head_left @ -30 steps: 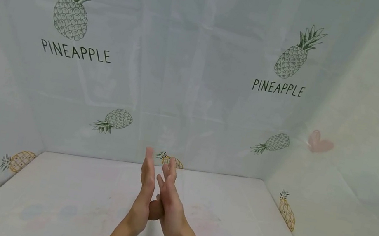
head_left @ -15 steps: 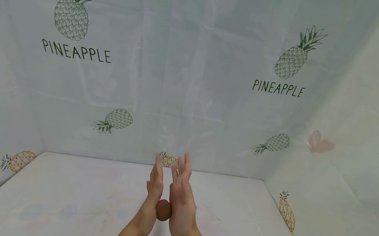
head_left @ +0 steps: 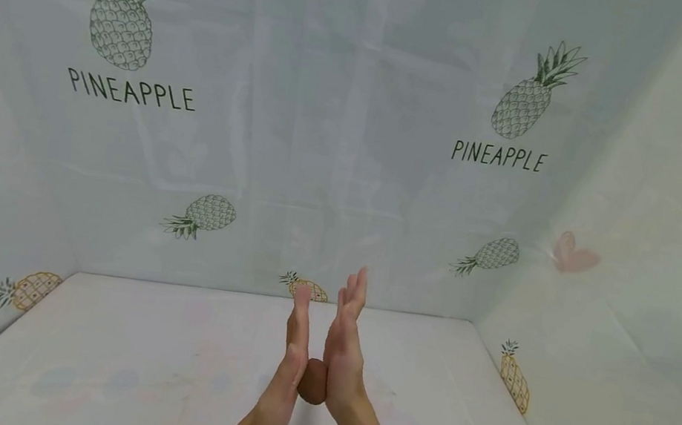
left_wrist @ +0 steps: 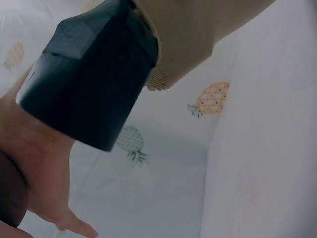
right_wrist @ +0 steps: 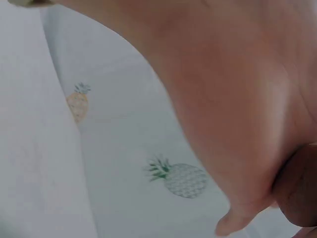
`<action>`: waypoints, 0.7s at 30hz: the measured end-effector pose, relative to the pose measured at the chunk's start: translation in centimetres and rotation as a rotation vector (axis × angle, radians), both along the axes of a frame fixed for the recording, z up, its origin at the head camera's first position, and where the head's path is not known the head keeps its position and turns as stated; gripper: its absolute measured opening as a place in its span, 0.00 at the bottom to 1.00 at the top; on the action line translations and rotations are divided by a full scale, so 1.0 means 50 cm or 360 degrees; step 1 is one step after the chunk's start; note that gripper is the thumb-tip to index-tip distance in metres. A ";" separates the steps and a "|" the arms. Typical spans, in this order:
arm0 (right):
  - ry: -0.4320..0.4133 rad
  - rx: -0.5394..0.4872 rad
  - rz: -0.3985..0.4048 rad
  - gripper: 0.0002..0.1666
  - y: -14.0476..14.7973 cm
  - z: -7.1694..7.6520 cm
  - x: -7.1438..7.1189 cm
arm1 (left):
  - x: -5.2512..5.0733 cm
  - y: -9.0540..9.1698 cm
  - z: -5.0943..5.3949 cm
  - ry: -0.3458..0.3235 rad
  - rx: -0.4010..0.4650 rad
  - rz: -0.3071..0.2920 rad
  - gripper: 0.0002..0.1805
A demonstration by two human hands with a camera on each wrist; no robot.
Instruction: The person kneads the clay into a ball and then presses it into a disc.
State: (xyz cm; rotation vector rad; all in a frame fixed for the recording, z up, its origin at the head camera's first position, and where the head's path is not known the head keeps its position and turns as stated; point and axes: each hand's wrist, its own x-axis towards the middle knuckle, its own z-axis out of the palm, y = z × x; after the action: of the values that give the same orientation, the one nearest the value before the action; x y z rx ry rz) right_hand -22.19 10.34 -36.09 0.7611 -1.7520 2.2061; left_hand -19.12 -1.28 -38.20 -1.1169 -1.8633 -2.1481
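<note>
Between the facing palms sits a brown ball point(head_left: 313, 382), slightly longer than wide, touching the left hand point(head_left: 291, 366) on one side and the right hand point(head_left: 347, 356) on the other. Both hands have their fingers straight and pointing away from the person, not curled; the gap between them is about the ball's thickness, and pressure alone seems to hold it. To handle it well, the person would do best to keep the palms parallel, press lightly and evenly, and have the ball at the middle of the palms, since it lies towards the heels and could slip out on the near side. Heavy pressure might flatten it if it is soft, which the pictures do not settle.

No container shows; the palms alone hold the ball. Below and beyond the grip spreads a white table point(head_left: 156, 347), and past that rises a sheet point(head_left: 302, 123) printed with pineapples.
</note>
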 end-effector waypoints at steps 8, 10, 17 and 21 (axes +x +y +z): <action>-0.0379 0.0228 0.0294 0.36 -0.047 -0.014 0.029 | -0.023 -0.037 0.014 -0.0007 0.0094 0.0268 0.33; -0.0436 0.0220 0.0353 0.37 -0.056 -0.010 0.041 | -0.032 -0.048 0.015 -0.0005 0.0118 0.0318 0.34; -0.0452 0.0205 0.0448 0.35 -0.074 0.002 0.071 | -0.065 -0.082 0.010 -0.0030 0.0124 0.0514 0.34; -0.0389 0.0242 0.0400 0.36 -0.072 0.012 0.078 | -0.071 -0.079 0.003 -0.0050 0.0105 0.0557 0.34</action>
State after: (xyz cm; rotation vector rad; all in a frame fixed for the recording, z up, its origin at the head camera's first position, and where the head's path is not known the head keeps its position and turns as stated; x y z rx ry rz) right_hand -18.27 6.73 -35.51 0.8134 -2.0609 2.4383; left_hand -22.68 -5.24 -38.06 -0.6855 -1.8238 -2.0185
